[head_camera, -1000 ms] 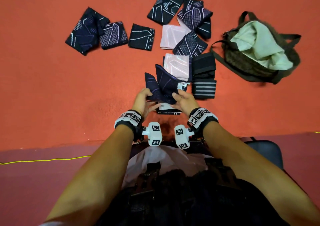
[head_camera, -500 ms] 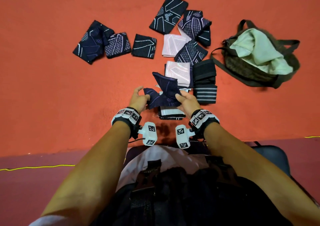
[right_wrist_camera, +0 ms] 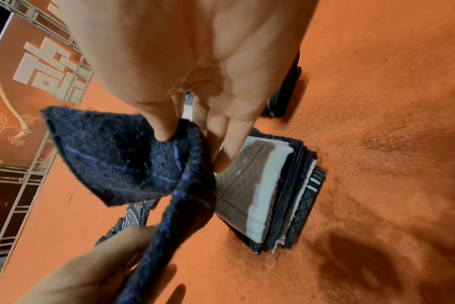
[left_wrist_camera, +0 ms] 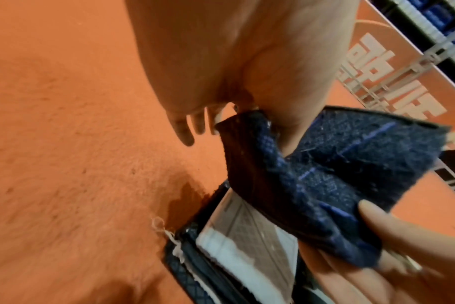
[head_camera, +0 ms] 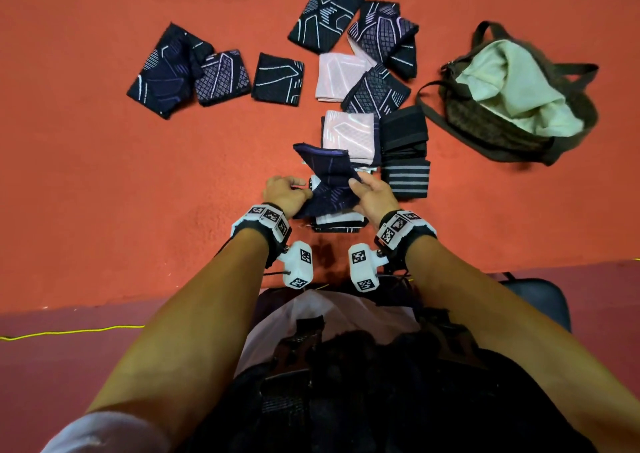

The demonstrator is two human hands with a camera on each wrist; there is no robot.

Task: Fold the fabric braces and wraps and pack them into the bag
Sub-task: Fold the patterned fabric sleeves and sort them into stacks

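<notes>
The left hand (head_camera: 285, 194) and the right hand (head_camera: 374, 198) both pinch a dark blue brace (head_camera: 329, 178), each at one side, holding it just above a stack of folded braces (head_camera: 337, 222) on the orange floor (head_camera: 138, 182). Just to the right lie a striped wrap (head_camera: 405, 177) and a black wrap (head_camera: 403, 128). Farther off, more braces are scattered. The bag (head_camera: 512, 102) lies open at far right.

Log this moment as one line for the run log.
step: folding | left hand: pinches navy brace | right hand: pinches navy brace | below: folded stack | bag: open, apart
</notes>
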